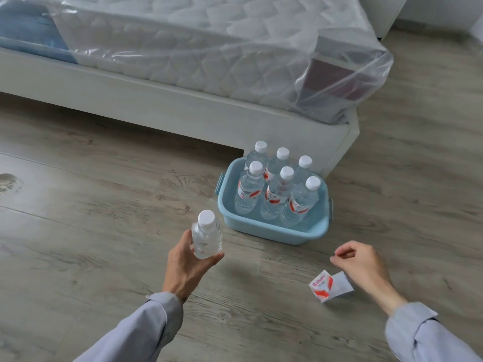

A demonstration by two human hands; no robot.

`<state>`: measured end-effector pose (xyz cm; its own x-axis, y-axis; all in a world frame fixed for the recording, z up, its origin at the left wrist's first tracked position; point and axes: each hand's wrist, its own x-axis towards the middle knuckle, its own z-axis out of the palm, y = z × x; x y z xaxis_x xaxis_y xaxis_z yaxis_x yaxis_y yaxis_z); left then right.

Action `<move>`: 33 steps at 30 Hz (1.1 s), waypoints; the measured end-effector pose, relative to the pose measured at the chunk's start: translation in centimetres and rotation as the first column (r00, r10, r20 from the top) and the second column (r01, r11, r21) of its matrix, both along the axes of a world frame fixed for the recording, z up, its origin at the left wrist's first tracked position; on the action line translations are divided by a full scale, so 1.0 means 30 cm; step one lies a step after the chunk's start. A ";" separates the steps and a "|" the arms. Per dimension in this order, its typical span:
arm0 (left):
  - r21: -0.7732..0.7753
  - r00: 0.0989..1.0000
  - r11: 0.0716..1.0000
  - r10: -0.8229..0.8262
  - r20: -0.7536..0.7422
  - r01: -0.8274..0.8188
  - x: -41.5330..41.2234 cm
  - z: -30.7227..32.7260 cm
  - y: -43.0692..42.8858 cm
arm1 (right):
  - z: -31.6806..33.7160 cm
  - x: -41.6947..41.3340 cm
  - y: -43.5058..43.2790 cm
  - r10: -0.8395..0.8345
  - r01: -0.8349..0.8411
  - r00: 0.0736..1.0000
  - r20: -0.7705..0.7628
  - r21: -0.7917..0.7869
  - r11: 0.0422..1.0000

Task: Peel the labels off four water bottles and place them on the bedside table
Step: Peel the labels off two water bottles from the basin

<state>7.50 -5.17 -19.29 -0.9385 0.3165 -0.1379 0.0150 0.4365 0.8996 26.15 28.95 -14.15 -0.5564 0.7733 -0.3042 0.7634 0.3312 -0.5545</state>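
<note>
My left hand grips a clear water bottle with a white cap and no label, held upright above the floor. My right hand hovers low over the floor with its fingers loosely curled and nothing in them. Just below it a peeled red-and-white label lies crumpled on the floor. A light blue plastic tub stands by the bed corner and holds several labelled bottles with white caps.
A white bed frame with a plastic-wrapped mattress runs across the back. The grey wood floor spreads around the tub. A white piece of furniture stands at the far right. No bedside table is clearly in view.
</note>
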 end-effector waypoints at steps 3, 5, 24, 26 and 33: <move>0.017 0.999 0.999 0.028 0.046 -0.029 -0.018 -0.069 0.014 | 0.020 -0.046 -0.019 0.019 -0.018 0.999 -0.043 0.024 1.000; 0.006 0.999 0.999 0.041 0.036 -0.042 -0.025 -0.106 0.012 | 0.048 -0.089 -0.041 0.073 -0.070 0.992 -0.102 0.029 0.997; 0.024 0.984 0.996 -0.077 -0.161 0.082 -0.038 0.054 -0.092 | 0.188 -0.767 -0.261 0.397 -0.322 0.893 -0.211 0.315 0.893; 0.033 0.979 0.995 -0.082 -0.187 0.089 -0.033 0.106 -0.113 | 0.182 -0.754 -0.273 0.396 -0.306 0.885 -0.244 0.337 0.890; 0.049 0.948 0.995 -0.069 -0.312 0.088 -0.022 0.294 -0.066 | 0.341 -0.686 -0.296 0.424 -0.266 0.829 -0.364 0.410 0.872</move>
